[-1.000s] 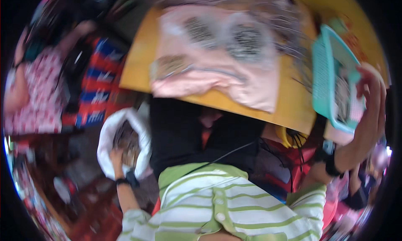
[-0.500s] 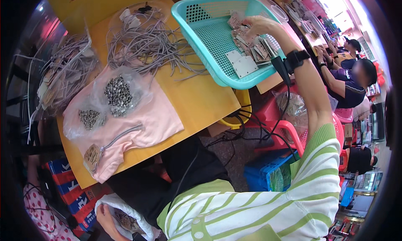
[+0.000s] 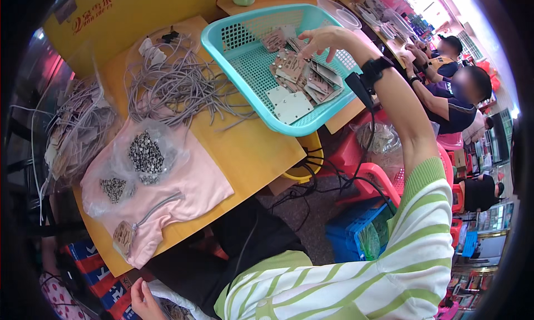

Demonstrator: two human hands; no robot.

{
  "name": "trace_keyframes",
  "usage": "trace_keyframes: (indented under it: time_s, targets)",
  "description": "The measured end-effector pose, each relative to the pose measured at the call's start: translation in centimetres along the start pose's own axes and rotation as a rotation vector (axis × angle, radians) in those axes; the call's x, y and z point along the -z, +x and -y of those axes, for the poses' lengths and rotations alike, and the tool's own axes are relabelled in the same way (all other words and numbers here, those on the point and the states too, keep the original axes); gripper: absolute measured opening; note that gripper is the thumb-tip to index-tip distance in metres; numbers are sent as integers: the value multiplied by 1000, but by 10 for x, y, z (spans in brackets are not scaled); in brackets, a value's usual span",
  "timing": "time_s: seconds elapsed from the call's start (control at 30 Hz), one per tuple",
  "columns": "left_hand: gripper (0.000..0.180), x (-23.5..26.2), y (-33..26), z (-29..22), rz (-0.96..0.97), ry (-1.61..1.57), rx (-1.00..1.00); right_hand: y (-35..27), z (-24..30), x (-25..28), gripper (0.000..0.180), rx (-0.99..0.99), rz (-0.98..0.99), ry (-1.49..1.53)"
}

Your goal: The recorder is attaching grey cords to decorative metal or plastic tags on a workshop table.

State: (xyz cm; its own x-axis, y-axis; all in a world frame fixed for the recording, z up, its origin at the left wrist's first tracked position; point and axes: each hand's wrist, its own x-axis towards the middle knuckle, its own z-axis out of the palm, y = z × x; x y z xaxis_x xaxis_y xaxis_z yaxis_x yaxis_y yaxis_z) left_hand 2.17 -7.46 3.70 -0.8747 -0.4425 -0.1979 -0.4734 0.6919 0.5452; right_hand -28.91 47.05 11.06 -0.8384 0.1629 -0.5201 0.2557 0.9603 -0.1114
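Observation:
My right hand (image 3: 324,42) hangs over the far right of a turquoise plastic basket (image 3: 297,130), its fingers spread and bent downward. No grip on anything shows. Beneath it lie several flat brown plates (image 3: 290,67) in a loose heap, and white plates with small holes (image 3: 290,106) lie at the near side. My left hand (image 3: 146,302) is low at the bottom left, its thumb and fingers apart, next to a white bag (image 3: 177,295). Most of that bag is cut off by the frame's lower edge.
On the yellow table (image 3: 267,156) lie tangled grey cables (image 3: 178,83) and a pink cloth (image 3: 208,178) bearing two bags of small metal parts (image 3: 146,156). A cabled plate (image 3: 123,236) sits at its near corner. A pink chair (image 3: 370,181) and blue crate (image 3: 356,231) stand right; people work beyond.
The view has shifted, showing more of the table's far side. My right hand has lifted off the plates. My left hand has come away from the white bag's rim.

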Motion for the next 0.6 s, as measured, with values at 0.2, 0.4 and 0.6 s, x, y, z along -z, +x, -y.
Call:
trace_keyframes:
  time_s: [0.2,0.4,0.6]
  targets:
    - [27,-6,-8,-7,70,28,-54,51,-17,-4,89,-113,-121,-27]
    - [24,-22,-15,-11,75,20,-137,81,-5,-7,89,-128,-122,75]
    - [24,-28,-14,-29,156,6,-115,80,-8,-6,74,-76,-210,309]
